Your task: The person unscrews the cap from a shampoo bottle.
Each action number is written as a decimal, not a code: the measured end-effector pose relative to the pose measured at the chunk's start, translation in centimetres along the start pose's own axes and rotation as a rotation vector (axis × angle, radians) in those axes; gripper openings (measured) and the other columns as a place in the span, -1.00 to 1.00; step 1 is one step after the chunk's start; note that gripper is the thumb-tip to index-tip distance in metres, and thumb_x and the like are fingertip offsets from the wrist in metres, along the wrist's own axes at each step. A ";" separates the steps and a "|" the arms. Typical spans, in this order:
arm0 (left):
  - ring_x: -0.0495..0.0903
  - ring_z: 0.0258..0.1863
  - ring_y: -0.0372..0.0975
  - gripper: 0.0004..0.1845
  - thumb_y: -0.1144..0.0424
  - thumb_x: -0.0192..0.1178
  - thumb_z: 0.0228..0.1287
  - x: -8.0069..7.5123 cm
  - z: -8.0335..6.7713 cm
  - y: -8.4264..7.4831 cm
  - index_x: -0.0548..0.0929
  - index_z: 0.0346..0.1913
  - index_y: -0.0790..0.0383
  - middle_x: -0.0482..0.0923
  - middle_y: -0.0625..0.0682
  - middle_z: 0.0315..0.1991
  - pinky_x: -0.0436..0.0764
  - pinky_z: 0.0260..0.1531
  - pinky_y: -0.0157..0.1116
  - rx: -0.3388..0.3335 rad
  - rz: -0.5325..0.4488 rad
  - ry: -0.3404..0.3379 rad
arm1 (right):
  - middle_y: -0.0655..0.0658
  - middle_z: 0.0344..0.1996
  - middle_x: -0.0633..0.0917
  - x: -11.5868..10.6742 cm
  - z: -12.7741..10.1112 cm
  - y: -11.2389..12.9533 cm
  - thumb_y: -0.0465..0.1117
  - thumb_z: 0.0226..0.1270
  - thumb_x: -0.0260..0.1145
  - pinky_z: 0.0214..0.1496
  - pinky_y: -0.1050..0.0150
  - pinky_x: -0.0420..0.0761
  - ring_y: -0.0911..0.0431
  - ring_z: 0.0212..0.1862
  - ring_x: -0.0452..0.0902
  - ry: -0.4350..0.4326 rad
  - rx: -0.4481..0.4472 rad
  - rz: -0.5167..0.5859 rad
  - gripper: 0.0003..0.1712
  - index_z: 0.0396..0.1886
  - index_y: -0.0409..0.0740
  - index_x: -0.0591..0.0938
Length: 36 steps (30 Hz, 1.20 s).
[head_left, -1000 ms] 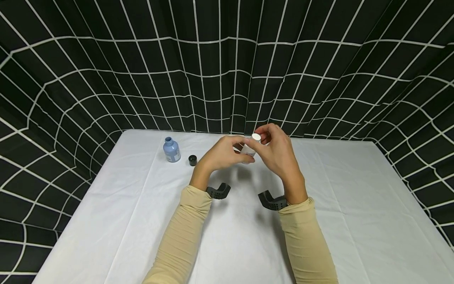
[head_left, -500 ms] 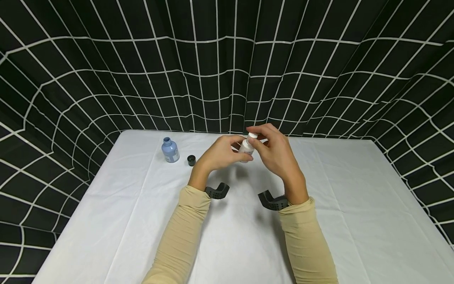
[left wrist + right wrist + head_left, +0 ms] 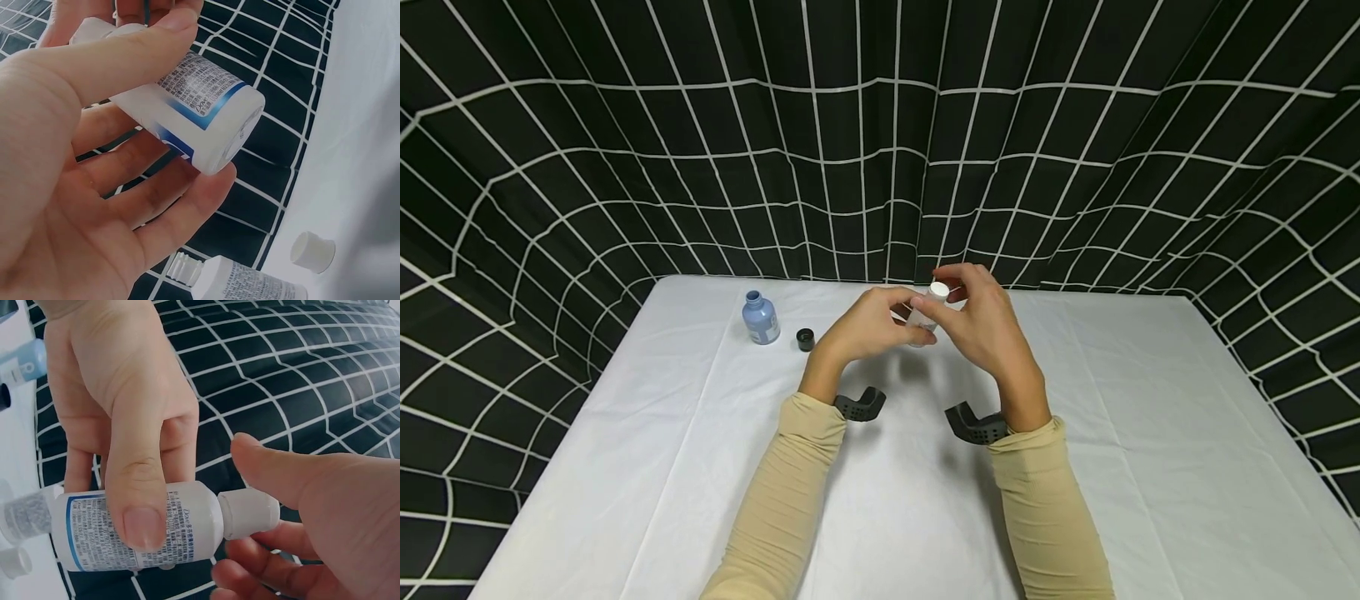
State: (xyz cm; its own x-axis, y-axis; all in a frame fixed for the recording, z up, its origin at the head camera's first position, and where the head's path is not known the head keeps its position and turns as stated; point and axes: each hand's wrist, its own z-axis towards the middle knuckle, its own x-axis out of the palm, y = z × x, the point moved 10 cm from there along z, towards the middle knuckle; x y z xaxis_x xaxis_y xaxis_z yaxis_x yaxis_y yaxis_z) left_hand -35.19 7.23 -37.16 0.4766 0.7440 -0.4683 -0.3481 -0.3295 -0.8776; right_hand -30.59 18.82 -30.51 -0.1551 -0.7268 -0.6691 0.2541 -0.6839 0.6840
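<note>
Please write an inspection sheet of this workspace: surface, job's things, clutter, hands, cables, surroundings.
Surface: table under a white cloth, creased.
Job's things: small white plastic bottle with blue-banded label, held in the air; its white screw cap sits on the neck.
Clutter: blue bottle, uncapped, standing; small black cap beside it; another white bottle, uncapped, lying on the cloth, and a loose white cap.
Hands: left hand grips the bottle body; right hand has its fingers pinching the cap.
Cables: nothing seen.
Surroundings: black curtain with white grid.

Blue bottle (image 3: 761, 317) & black cap (image 3: 806, 338) stand left of hands; bare tablecloth (image 3: 1150, 433) right.
</note>
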 end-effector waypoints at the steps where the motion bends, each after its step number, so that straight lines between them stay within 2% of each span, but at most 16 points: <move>1: 0.62 0.03 -0.14 -0.61 0.03 0.53 0.10 0.0 0.0 0.0 0.75 0.03 -0.14 0.69 -0.16 -0.11 0.65 0.01 -0.25 -0.003 0.002 0.003 | -0.21 0.00 0.64 -0.1 0.0 -0.1 0.01 0.32 0.46 0.06 0.08 0.56 -0.10 0.01 0.62 -0.013 0.006 -0.003 -0.44 0.18 -0.22 0.60; 5: 0.61 -0.05 -0.17 -0.57 0.02 0.54 0.09 0.1 -0.1 0.0 0.74 0.06 -0.15 0.67 -0.13 -0.16 0.67 -0.11 -0.28 -0.003 0.005 0.007 | -0.20 -0.18 0.63 -0.4 0.0 -0.2 -0.03 0.31 0.46 -0.05 0.17 0.52 -0.05 -0.11 0.58 -0.047 0.013 -0.005 -0.57 -0.02 -0.25 0.62; 8: 0.59 -0.10 -0.23 -0.58 0.03 0.53 0.09 0.1 0.0 -0.2 0.74 0.06 -0.14 0.65 -0.14 -0.19 0.66 -0.14 -0.30 0.007 0.026 0.003 | -0.18 -0.20 0.63 -0.6 0.0 -0.1 -0.04 0.32 0.46 -0.08 0.18 0.52 -0.04 -0.13 0.58 -0.053 0.004 -0.012 -0.61 -0.06 -0.24 0.62; 14: 0.61 -0.18 -0.27 -0.69 0.06 0.49 0.15 0.0 0.0 -0.9 0.72 -0.04 -0.10 0.65 -0.13 -0.24 0.66 -0.15 -0.30 0.024 0.094 -0.005 | -0.19 -0.10 0.65 -0.7 -0.2 0.6 -0.16 0.39 0.40 -0.01 0.12 0.64 -0.05 -0.04 0.63 -0.047 -0.049 0.002 -0.66 0.06 -0.24 0.67; 18: 0.63 -0.19 -0.26 -0.71 0.10 0.48 0.17 -0.1 -0.1 -1.0 0.71 -0.05 -0.04 0.67 -0.11 -0.23 0.65 -0.15 -0.31 0.031 0.096 -0.010 | -0.18 -0.01 0.67 -0.5 -0.3 1.0 -0.26 0.43 0.35 0.02 0.11 0.66 -0.03 0.03 0.63 -0.029 -0.090 0.020 -0.64 0.18 -0.20 0.67; 23: 0.62 -0.16 -0.26 -0.69 0.12 0.48 0.18 -0.3 -0.1 -0.9 0.71 -0.02 0.02 0.68 -0.08 -0.20 0.64 -0.12 -0.31 0.042 0.092 -0.017 | -0.15 0.06 0.69 -0.3 -0.3 1.4 -0.34 0.45 0.29 0.02 0.12 0.64 0.00 0.07 0.63 -0.008 -0.116 0.037 -0.63 0.22 -0.18 0.65; 26: 0.62 -0.12 -0.27 -0.65 0.11 0.49 0.17 -0.4 -0.1 -0.9 0.72 0.02 0.00 0.69 -0.10 -0.17 0.66 -0.05 -0.27 0.044 0.082 -0.027 | -0.14 0.08 0.69 -0.3 -0.3 1.4 -0.30 0.42 0.34 0.01 0.11 0.66 0.01 0.09 0.63 -0.010 -0.121 0.059 -0.57 0.27 -0.17 0.62; 30: 0.59 -0.06 -0.29 -0.62 0.08 0.49 0.16 -0.7 -0.1 -0.8 0.73 0.06 -0.06 0.69 -0.13 -0.11 0.66 0.07 -0.21 0.041 0.073 -0.040 | -0.17 0.08 0.65 -0.4 -0.1 1.1 -0.14 0.33 0.46 0.02 0.09 0.68 -0.01 0.08 0.62 -0.035 -0.099 0.077 -0.43 0.29 -0.19 0.59; 36: 0.57 -0.02 -0.27 -0.60 0.09 0.51 0.14 -0.4 -0.1 -0.8 0.74 0.07 -0.05 0.68 -0.12 -0.07 0.64 0.10 -0.27 0.047 0.055 -0.024 | -0.18 -0.17 0.61 -0.6 0.0 0.2 0.00 0.29 0.49 -0.01 0.15 0.54 -0.05 -0.07 0.59 -0.088 -0.022 0.014 -0.49 0.08 -0.22 0.63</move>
State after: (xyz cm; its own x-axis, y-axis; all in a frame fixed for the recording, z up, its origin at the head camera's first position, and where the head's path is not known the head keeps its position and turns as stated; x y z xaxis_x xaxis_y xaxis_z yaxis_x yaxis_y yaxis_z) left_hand -35.03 7.19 -36.28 0.4366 0.7393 -0.5126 -0.4106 -0.3432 -0.8448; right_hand -30.49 19.14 -29.99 -0.2348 -0.7395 -0.6309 0.2772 -0.6731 0.6857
